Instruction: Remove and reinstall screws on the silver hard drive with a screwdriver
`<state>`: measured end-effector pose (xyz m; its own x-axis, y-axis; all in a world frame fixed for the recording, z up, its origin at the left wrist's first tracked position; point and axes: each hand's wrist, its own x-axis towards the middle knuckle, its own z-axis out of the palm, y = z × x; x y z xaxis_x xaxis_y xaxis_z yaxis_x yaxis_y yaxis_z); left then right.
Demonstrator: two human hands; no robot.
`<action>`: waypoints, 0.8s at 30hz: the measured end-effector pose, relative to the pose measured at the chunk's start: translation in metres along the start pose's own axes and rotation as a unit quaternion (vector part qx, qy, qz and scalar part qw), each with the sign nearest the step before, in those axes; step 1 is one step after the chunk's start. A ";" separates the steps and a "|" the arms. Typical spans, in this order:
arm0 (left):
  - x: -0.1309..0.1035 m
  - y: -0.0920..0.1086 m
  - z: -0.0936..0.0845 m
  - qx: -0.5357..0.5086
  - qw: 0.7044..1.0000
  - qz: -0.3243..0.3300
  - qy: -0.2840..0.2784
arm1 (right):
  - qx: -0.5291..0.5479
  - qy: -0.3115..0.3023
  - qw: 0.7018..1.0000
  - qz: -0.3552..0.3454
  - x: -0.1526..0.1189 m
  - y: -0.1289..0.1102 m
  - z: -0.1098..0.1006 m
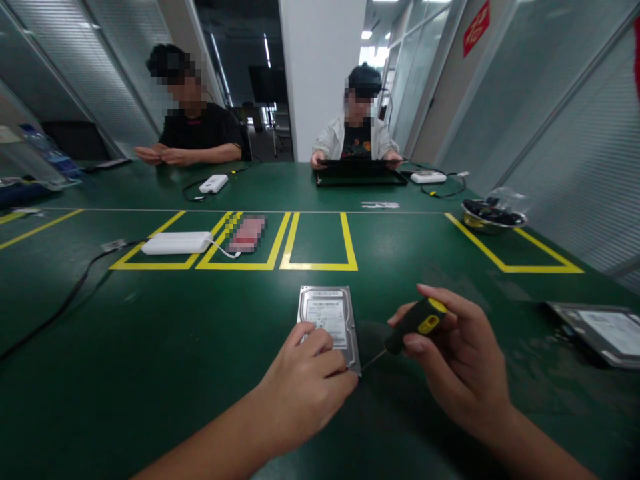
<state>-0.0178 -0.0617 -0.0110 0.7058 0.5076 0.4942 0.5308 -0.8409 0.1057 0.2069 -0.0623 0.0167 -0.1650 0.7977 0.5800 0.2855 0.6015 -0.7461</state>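
A silver hard drive (327, 308) with a white label lies on the green table in front of me. My left hand (313, 377) is closed over its lower part, fingers on the label and near the bottom edge. My right hand (457, 350) grips a black and yellow screwdriver (417, 323) by its handle, to the right of the drive. The screwdriver's thin shaft points down and left, its tip at the drive's lower right corner. Whether the tip sits on a screw is too small to tell.
Another drive (610, 333) lies at the far right. Behind are a bowl of dark items (493, 217), a white power bank (177, 243), a blurred pink phone (247, 233) and yellow tape outlines. Across the table (240, 320) sit two people, one holding a black frame (363, 173).
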 end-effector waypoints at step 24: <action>0.000 -0.001 0.000 -0.004 1.000 0.006 -0.003 | -0.009 -0.038 0.998 -0.046 -0.003 0.006 0.000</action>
<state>-0.0179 -0.0610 -0.0111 0.7156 0.4983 0.4896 0.5184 -0.8486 0.1060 0.2094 -0.0610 0.0107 -0.2617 0.7409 0.6185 0.2823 0.6716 -0.6850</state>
